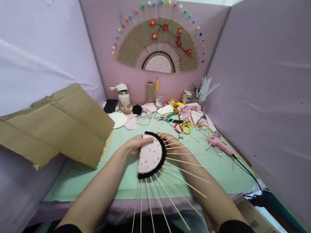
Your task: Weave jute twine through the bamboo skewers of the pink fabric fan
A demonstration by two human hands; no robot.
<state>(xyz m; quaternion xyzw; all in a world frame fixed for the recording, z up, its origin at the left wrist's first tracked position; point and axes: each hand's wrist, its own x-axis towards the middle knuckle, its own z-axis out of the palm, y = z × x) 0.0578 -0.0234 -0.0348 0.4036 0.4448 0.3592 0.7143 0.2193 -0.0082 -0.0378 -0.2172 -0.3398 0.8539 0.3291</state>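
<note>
Half-round pink panel (pixel 150 156), edged with a black rim (pixel 164 155), is at 6 o'clock of the view; thin sticks (pixel 135 207) radiate from the rim between 12 and 6 o'clock. Left hand (pixel 137 143), at the panel's 10 o'clock: thumb on the face, fingers behind, grip closed on it. Right hand (pixel 173 143), at 2 o'clock, behind sticks: fingertips obscured, closure cannot be determined. From the panel: glue gun (pixel 222 144) towards 3 o'clock, cardboard (pixel 67 121) towards 9, decorated fan (pixel 135 45) at 12.

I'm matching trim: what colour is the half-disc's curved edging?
The edging is black; head view shows it.
</note>
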